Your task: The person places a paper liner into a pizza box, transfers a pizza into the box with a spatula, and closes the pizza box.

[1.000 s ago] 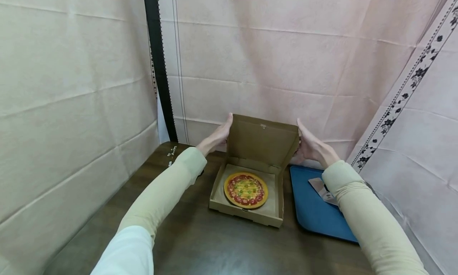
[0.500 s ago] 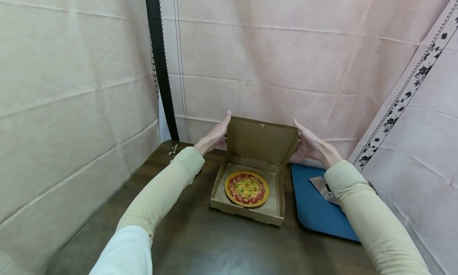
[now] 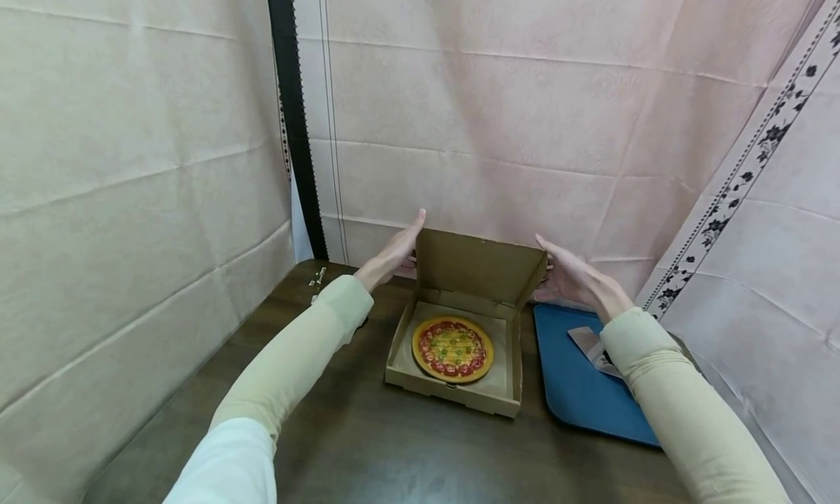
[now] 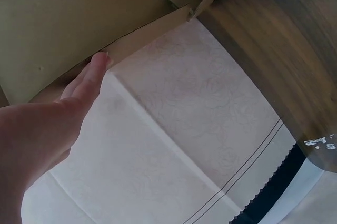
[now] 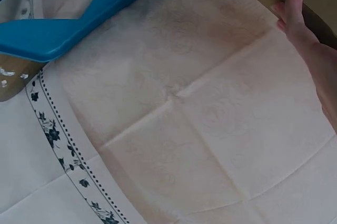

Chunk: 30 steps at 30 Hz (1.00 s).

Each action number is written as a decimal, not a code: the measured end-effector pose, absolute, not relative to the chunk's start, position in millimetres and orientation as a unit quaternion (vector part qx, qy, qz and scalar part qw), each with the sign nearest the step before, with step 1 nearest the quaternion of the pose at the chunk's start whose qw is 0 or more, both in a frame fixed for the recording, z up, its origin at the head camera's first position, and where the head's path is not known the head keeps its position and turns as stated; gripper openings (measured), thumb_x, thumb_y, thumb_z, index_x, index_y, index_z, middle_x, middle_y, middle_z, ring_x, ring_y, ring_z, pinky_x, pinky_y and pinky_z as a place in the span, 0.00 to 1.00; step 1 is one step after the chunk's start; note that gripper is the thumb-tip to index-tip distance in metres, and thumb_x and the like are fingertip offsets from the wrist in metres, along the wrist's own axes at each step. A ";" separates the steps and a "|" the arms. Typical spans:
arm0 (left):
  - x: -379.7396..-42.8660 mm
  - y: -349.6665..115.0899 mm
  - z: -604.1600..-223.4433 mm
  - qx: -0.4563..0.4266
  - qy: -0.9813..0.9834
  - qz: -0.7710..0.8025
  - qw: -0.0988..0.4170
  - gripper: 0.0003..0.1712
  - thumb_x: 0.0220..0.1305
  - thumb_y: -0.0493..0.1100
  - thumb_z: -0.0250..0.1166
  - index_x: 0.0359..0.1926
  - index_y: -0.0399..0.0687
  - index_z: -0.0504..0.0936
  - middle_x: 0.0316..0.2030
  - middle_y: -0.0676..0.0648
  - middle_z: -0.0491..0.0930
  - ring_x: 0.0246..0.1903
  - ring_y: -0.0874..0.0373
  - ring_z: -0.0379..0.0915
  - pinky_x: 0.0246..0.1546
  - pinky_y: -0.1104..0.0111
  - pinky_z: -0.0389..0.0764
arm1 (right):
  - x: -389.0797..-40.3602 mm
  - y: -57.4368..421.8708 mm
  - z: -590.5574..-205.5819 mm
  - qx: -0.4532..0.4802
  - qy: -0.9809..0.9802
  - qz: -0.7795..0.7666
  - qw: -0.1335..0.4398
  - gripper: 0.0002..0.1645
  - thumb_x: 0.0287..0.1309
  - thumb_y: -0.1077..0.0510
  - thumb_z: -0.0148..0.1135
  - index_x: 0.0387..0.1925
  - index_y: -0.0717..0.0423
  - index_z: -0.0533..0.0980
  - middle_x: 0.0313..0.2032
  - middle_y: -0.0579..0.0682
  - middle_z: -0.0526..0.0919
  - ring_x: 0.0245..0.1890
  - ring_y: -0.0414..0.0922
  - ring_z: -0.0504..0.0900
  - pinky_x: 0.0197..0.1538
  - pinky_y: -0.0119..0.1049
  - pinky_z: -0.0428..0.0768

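An open cardboard pizza box [image 3: 453,400] stands on the dark wooden table, its lid [image 3: 479,267] raised at the back. Inside, a round pizza [image 3: 453,349] with a yellow rim and red and green topping rests on a paper liner. My left hand [image 3: 396,254] touches the lid's left side, thumb up; in the left wrist view, the fingers [image 4: 93,77] lie fairly straight against the lid's edge. On the opposite side, my right hand [image 3: 574,272] touches the lid's right edge with its thumb raised. Parts of the right fingers are hidden by the lid and the hand.
Right of the box lies a blue tray [image 3: 577,402] bearing a pale flat-bladed item [image 3: 593,349], partly covered by my right sleeve. A hanging cloth [image 3: 525,125] stands close behind the box. Small white scraps [image 3: 318,276] sit near the table's far left corner.
The lid's top edge has come down, and less of its inner face shows. Both hands have lowered slightly with it. The box base and pizza stay in place.
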State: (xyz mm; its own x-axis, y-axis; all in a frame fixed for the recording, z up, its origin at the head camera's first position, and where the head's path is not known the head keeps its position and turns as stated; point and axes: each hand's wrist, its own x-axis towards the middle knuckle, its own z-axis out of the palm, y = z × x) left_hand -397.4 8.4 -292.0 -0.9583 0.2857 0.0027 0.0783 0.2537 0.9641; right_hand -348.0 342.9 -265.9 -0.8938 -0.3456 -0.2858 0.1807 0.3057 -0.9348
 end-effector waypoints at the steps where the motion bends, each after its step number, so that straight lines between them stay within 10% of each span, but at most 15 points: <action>1: -397.4 8.5 -292.7 0.117 0.789 0.597 0.083 0.56 0.52 0.87 0.34 0.76 0.67 0.47 0.74 0.41 0.52 0.64 0.35 0.64 0.62 0.48 0.71 | -347.8 344.0 -267.8 -0.057 0.777 -0.586 0.222 0.61 0.61 0.22 0.36 0.73 0.49 0.18 0.74 0.68 0.28 0.74 0.67 0.37 0.73 0.61 0.49; 21: -402.3 20.3 -302.9 0.146 0.784 0.601 0.049 0.41 0.63 0.76 0.46 0.68 0.58 0.64 0.66 0.43 0.64 0.60 0.39 0.69 0.54 0.51 0.77 | -356.3 357.6 -279.6 -0.091 0.774 -0.590 0.211 0.50 0.68 0.29 0.32 0.73 0.44 0.20 0.75 0.65 0.33 0.76 0.63 0.36 0.74 0.60 0.46; 30: -405.0 17.4 -316.3 0.166 0.776 0.606 0.057 0.32 0.65 0.70 0.52 0.50 0.48 0.64 0.53 0.35 0.67 0.36 0.45 0.67 0.37 0.59 0.77 | -357.1 362.9 -289.5 -0.117 0.789 -0.567 0.205 0.48 0.72 0.34 0.33 0.73 0.48 0.21 0.73 0.54 0.16 0.74 0.62 0.23 0.74 0.60 0.47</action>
